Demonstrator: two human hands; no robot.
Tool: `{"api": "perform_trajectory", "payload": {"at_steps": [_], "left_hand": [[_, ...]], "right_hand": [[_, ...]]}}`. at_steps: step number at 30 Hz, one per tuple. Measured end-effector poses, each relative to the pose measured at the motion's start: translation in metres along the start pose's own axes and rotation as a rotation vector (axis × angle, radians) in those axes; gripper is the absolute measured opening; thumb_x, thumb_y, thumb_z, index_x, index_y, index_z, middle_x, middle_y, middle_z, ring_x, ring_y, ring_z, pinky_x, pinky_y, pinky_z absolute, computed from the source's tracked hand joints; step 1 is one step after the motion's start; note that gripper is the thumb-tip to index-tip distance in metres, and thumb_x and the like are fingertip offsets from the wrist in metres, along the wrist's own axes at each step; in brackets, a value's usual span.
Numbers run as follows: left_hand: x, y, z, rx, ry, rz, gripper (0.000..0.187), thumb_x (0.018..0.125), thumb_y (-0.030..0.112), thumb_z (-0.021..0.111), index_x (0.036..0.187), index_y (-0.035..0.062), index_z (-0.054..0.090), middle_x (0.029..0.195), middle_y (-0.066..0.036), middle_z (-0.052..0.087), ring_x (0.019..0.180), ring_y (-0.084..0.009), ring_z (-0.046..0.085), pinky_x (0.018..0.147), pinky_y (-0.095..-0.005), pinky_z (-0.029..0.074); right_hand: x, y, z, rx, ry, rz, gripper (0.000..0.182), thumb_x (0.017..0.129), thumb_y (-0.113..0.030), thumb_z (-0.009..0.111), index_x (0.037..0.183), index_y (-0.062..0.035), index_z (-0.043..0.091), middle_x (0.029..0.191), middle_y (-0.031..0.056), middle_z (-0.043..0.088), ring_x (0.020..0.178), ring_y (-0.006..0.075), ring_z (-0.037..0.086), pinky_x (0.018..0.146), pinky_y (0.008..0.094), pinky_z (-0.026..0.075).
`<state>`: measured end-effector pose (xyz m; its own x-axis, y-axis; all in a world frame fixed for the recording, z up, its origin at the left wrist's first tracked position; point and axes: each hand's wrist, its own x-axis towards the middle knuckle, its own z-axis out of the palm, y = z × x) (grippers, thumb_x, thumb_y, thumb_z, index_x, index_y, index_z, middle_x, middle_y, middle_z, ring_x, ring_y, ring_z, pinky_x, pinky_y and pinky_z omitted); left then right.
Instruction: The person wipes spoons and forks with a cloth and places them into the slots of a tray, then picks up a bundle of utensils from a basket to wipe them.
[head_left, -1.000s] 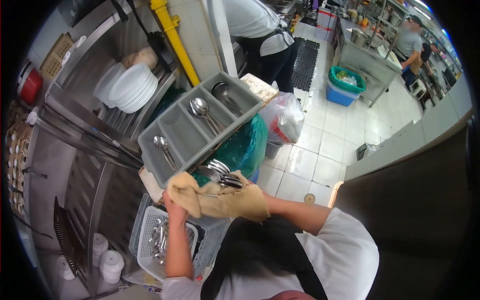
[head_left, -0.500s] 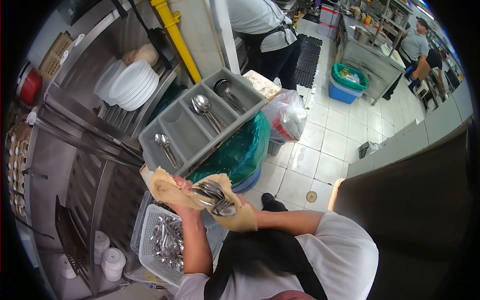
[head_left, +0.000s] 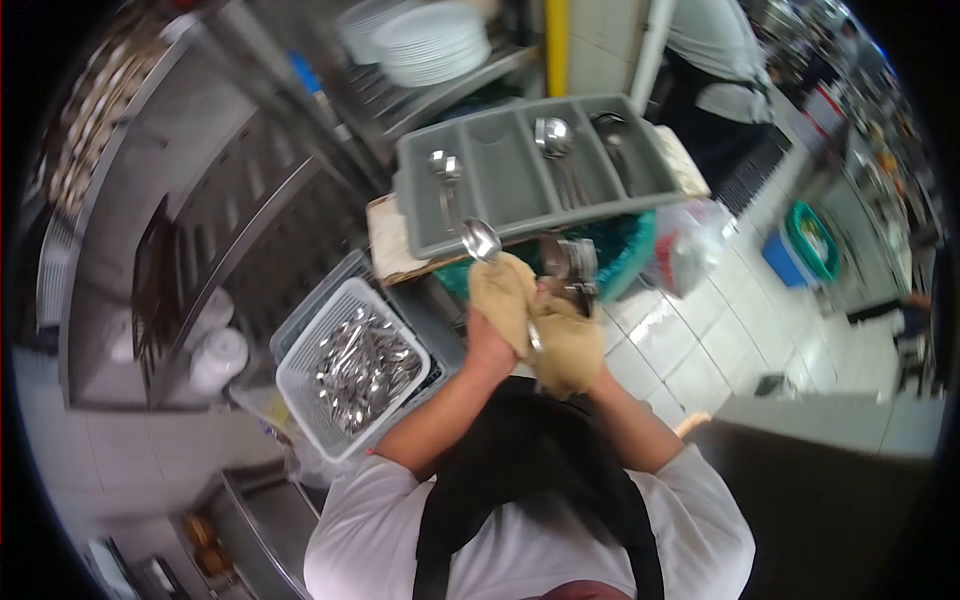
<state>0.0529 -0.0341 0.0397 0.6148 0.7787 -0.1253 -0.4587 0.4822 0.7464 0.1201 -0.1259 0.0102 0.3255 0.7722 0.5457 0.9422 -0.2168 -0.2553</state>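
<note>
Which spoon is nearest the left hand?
The single spoon, its bowl just past the tan cloth on the left hand; spoons in the grey tray lie farther off, and the blurred cutlery is at the right hand.

Spoons lie in the first, third and fourth compartments from the left of a tray resting on a board above a bin liner, with plates on the rack behind, a bag to the right, and a basket of cutlery inside a crate front left.

Round white plates are stacked left of the upright yellow pipe. A blue, green-lined bin is seen to its right.
</note>
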Motion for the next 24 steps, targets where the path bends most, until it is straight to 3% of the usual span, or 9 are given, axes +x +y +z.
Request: {"api": "perform_trajectory", "payload": {"at_steps": [2,4,5,7,12,15,20,22,24], "left_hand": [[0.002,-0.001,-0.004,-0.036,-0.049,-0.019,0.024,0.089,0.013,0.054,0.111,0.0056,0.049,0.096,-0.009,0.057,0.086,-0.0217,0.059,0.076,-0.0364,0.050],[0.000,0.000,-0.011,-0.080,-0.089,-0.044,0.022,0.089,0.009,0.053,0.110,0.0050,0.049,0.094,-0.009,0.058,0.086,-0.0217,0.059,0.077,-0.0366,0.050],[0.010,0.005,-0.012,-0.104,-0.109,-0.039,0.021,0.088,0.008,0.052,0.109,0.0047,0.049,0.093,-0.009,0.058,0.086,-0.0215,0.059,0.077,-0.0366,0.050],[0.032,0.014,-0.018,-0.139,-0.102,-0.031,0.018,0.087,0.005,0.052,0.105,0.0032,0.052,0.088,-0.010,0.059,0.087,-0.0207,0.059,0.076,-0.0357,0.051],[0.021,0.006,-0.015,-0.058,-0.021,-0.085,0.018,0.088,0.007,0.054,0.105,0.0033,0.053,0.088,-0.008,0.060,0.081,-0.0184,0.061,0.070,-0.0334,0.052],[0.005,-0.002,-0.013,0.024,-0.063,-0.111,0.019,0.088,0.010,0.055,0.106,0.0048,0.054,0.089,-0.006,0.060,0.079,-0.0172,0.061,0.068,-0.0326,0.052],[0.004,-0.003,-0.030,0.225,-0.071,-0.205,0.020,0.089,0.018,0.056,0.106,0.0068,0.055,0.092,-0.004,0.059,0.080,-0.0167,0.061,0.067,-0.0320,0.052],[0.036,0.011,-0.033,0.093,0.068,-0.170,0.018,0.089,0.017,0.055,0.099,0.0022,0.059,0.086,-0.004,0.062,0.070,-0.0152,0.061,0.060,-0.0292,0.050],[0.062,0.028,-0.044,-0.100,-0.142,-0.360,0.026,0.092,0.029,0.049,0.103,0.0071,0.058,0.090,-0.006,0.061,0.080,-0.0172,0.061,0.070,-0.0313,0.051]], "right_hand": [[0.020,-0.008,-0.019,0.273,-0.341,0.273,0.032,0.086,-0.021,0.054,0.116,-0.0093,0.054,0.116,0.0049,0.056,0.113,0.0209,0.050,0.101,0.0342,0.032],[-0.002,-0.004,-0.009,0.414,-0.138,0.191,0.035,0.085,-0.016,0.054,0.119,-0.0088,0.052,0.119,0.0059,0.054,0.116,0.0228,0.048,0.102,0.0357,0.031],[-0.007,-0.006,-0.010,0.102,-0.184,0.080,0.041,0.081,-0.015,0.059,0.121,-0.0089,0.050,0.120,0.0076,0.052,0.116,0.0234,0.048,0.101,0.0374,0.033],[-0.029,-0.008,0.008,0.329,-0.203,0.230,0.044,0.073,-0.025,0.062,0.112,-0.0079,0.054,0.109,0.0096,0.058,0.105,0.0245,0.055,0.084,0.0361,0.044],[-0.027,-0.006,0.012,0.011,-0.301,0.044,0.049,0.069,-0.027,0.066,0.112,-0.0065,0.054,0.107,0.0130,0.059,0.104,0.0290,0.056,0.086,0.0346,0.047],[-0.041,0.006,0.024,0.336,-0.102,0.009,0.040,0.090,-0.022,0.052,0.127,-0.0085,0.044,0.121,0.0067,0.052,0.113,0.0210,0.049,0.098,0.0412,0.038],[-0.040,0.010,0.043,1.581,-0.115,0.511,0.037,0.094,-0.017,0.047,0.129,-0.0061,0.041,0.123,0.0089,0.051,0.108,0.0190,0.053,0.087,0.0339,0.047],[-0.042,0.021,0.072,1.193,-0.246,0.449,0.037,0.091,-0.009,0.050,0.127,-0.0043,0.044,0.123,0.0071,0.051,0.110,0.0158,0.051,0.093,0.0291,0.042],[-0.044,0.018,0.070,1.014,-0.221,0.390,0.039,0.091,-0.009,0.051,0.128,-0.0039,0.043,0.122,0.0065,0.052,0.109,0.0148,0.051,0.094,0.0277,0.041]]}}
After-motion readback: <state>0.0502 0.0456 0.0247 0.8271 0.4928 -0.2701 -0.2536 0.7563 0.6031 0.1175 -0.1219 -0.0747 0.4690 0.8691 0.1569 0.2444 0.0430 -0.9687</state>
